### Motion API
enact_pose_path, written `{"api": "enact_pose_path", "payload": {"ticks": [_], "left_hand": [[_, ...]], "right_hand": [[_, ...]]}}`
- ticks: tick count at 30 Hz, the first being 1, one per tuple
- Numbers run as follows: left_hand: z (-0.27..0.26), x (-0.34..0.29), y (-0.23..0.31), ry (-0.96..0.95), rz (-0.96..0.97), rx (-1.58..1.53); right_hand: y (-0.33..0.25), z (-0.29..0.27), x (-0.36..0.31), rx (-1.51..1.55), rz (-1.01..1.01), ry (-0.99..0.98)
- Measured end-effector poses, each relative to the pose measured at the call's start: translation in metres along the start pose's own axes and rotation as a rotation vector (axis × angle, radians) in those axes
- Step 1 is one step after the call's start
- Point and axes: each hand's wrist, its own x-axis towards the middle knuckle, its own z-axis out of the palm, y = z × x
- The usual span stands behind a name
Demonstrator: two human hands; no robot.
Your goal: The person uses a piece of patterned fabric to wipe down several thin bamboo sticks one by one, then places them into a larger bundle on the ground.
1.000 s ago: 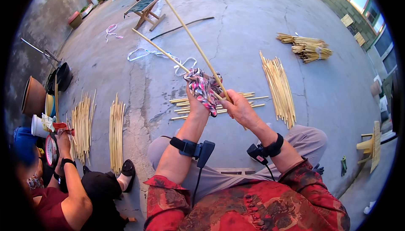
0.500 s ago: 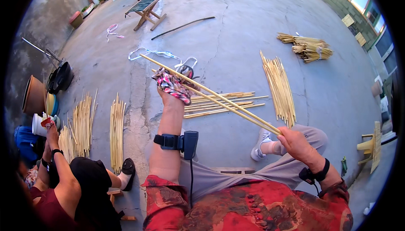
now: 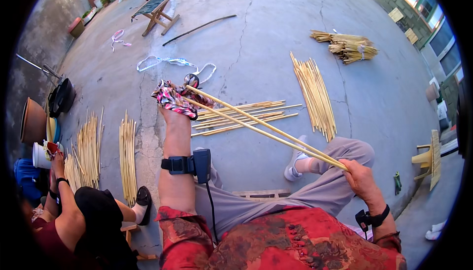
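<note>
My right hand (image 3: 358, 179) is closed around the near ends of two long pale reed sticks (image 3: 276, 134), in front of my right knee. They slant away to the left, their far ends against a bunched pink, black and white cloth (image 3: 173, 100). My left hand (image 3: 166, 115) is closed in that cloth, which hides most of its fingers. A round dark thing (image 3: 191, 79) shows at the cloth's far side, too small to name. Just beyond, several loose sticks (image 3: 246, 118) lie crosswise on the concrete.
Stick bundles lie on the right (image 3: 315, 97), far right (image 3: 350, 48) and left (image 3: 128, 159). A co-worker (image 3: 74, 216) sits at left, holding a red cloth beside a white bucket (image 3: 40, 155). A folding stool (image 3: 155, 13), a dark rod (image 3: 197, 31) and a blue-white strap (image 3: 167, 62) lie ahead.
My right hand has drawn the sticks back to the right and nearer me. Their far ends, which stuck out past the cloth, now reach only to it. The view has shifted slightly.
</note>
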Motion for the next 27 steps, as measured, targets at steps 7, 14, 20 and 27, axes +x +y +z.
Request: {"api": "enact_pose_path", "payload": {"ticks": [7, 14, 20, 27], "left_hand": [[-0.023, 0.010, 0.017, -0.227, -0.122, -0.060], [-0.007, 0.009, 0.029, -0.109, -0.019, -0.036], [-0.044, 0.030, -0.015, -0.800, -0.300, -0.533], [0.006, -0.053, -0.072, -0.442, -0.466, -0.024]], "right_hand": [[-0.023, 0.012, 0.024, 0.027, -0.076, 0.036], [0.034, -0.006, 0.007, 0.048, -0.091, 0.135], [-0.024, 0.002, 0.057, 0.907, 0.280, -0.174], [-0.077, 0.089, 0.168, 1.319, 0.282, -0.519]]}}
